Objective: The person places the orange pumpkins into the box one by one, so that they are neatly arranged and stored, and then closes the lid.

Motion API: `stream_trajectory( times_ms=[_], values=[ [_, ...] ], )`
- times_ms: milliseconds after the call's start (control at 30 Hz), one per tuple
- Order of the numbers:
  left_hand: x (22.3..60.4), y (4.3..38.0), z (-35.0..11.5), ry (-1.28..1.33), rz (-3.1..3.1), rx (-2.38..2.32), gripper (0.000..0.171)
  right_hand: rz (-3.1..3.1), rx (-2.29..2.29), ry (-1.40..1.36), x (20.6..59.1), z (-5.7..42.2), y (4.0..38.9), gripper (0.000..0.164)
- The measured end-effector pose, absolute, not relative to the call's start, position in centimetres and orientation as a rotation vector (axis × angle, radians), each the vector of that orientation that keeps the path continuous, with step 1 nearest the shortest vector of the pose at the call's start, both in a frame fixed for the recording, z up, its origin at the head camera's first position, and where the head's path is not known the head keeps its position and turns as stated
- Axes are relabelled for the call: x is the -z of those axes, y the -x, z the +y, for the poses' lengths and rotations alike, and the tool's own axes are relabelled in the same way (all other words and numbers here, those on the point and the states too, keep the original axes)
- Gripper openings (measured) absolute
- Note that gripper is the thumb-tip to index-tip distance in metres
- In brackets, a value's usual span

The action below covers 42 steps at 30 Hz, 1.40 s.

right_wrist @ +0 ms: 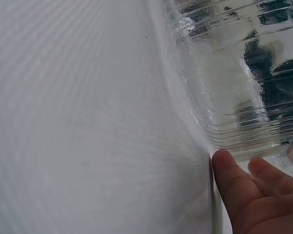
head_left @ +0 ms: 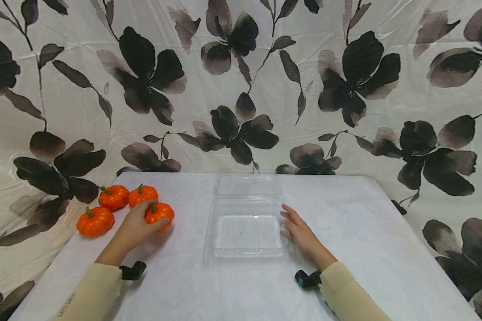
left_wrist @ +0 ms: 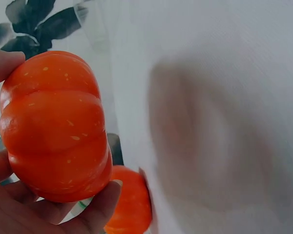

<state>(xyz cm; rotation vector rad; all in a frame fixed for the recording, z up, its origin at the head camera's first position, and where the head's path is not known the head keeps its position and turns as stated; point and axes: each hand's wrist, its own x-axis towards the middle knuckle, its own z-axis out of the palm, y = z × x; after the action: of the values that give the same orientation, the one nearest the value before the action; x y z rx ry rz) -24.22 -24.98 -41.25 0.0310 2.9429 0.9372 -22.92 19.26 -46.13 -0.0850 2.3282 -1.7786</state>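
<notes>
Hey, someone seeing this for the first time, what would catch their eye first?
Probably the bright orange pumpkins at the left of the white table, one of them gripped by the left hand. Next, the dark-flowered backdrop behind, then the clear plastic container in the middle, the right hand at its right edge.
</notes>
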Motion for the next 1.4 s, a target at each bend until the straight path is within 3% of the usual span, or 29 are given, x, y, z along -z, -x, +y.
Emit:
stream_trajectory(
  times_ms=[267, 1400],
  values=[
    [40.9, 24.1, -23.6, -0.126, 2.972, -0.950, 0.084, 2.337, 1.778, 0.073, 46.0, 19.0, 22.9, 0.053],
    [38.1, 23.1, -18.2, -0.346, 2.982, -0.982, 0.072, 2.333, 1.829, 0.098, 46.1, 18.7, 23.0, 0.053]
  ],
)
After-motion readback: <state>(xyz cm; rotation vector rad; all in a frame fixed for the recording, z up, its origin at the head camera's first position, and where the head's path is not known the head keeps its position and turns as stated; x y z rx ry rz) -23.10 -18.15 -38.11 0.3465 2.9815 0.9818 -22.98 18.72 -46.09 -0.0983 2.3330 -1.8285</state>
